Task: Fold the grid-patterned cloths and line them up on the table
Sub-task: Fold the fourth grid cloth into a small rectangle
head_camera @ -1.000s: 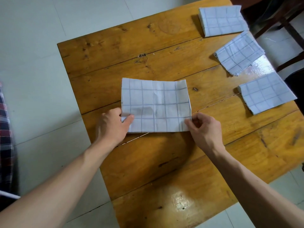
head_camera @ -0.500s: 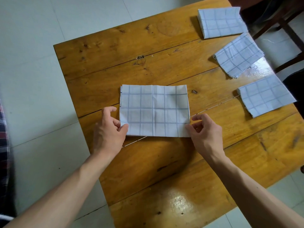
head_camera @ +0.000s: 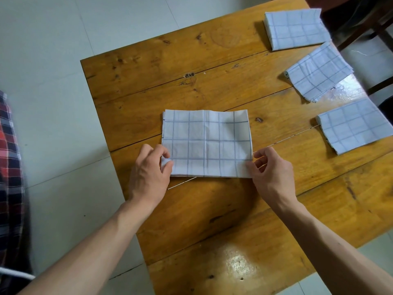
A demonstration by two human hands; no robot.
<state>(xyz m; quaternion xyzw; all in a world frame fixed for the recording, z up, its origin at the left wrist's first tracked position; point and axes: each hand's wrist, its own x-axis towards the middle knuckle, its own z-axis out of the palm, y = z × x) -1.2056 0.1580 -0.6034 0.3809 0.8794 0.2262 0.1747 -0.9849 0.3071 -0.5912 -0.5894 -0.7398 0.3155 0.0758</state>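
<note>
From my head-worn camera, looking down: my left hand (head_camera: pixel 150 176) pinches the near left corner of a pale blue, grid-patterned cloth (head_camera: pixel 207 143), thumb and fingers closed on the fabric. My right hand (head_camera: pixel 271 174) pinches the near right corner the same way. The cloth lies flat as a wide, half-folded rectangle at the middle of a varnished wooden plank table (head_camera: pixel 212 220). Three folded grid cloths (head_camera: pixel 296 28) sit in a loose row along the table's right edge, the middle one skewed. If I lift these corners unevenly, I judge the layers may slip apart and the next fold land crooked.
</note>
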